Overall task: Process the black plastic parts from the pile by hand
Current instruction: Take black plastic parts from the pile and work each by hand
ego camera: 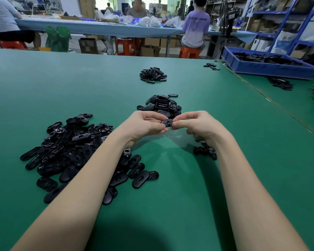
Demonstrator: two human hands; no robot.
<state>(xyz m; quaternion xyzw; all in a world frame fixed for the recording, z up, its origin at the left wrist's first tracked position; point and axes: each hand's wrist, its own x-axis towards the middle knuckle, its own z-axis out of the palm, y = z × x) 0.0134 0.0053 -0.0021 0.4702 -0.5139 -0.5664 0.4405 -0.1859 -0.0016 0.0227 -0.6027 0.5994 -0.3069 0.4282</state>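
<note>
Between both hands, above the green table (170, 178), is one small black plastic part (167, 122) with a hole in it. My left hand (145, 125) pinches its left end and my right hand (196, 125) pinches its right end. A large loose pile of black oval parts (69, 151) lies to the left, partly under my left forearm. A smaller heap of parts (163, 105) sits just beyond my hands. A few small black bits (205, 151) lie under my right wrist.
Another heap of parts (153, 74) lies farther back in the middle. A blue bin (268, 67) full of black parts stands at the back right, with loose parts (281, 83) beside it. Seated people work at a far table (98, 26).
</note>
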